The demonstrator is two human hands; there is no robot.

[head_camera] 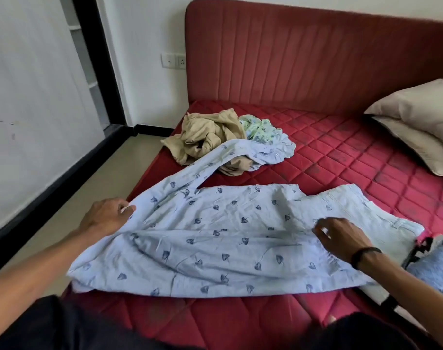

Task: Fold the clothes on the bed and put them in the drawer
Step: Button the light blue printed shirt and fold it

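Note:
A pale blue shirt with dark leaf prints point(215, 238) lies spread across the near part of the red mattress point(341, 152). One long sleeve point(240, 152) trails away toward the far pile. My left hand point(106, 218) pinches the shirt's left edge at the bed's side. My right hand point(341, 238) rests on the shirt's right part, fingers loosely curled over the cloth. Beyond lie a crumpled beige garment point(202, 135) and a green-patterned cloth point(258, 130). No drawer is in view.
A red padded headboard point(316, 59) stands at the back. Two beige pillows point(422, 122) lie at the right. Denim cloth point(437, 266) sits at the right edge beside a black strap. A white wall with black skirting and tiled floor point(89, 185) run along the left.

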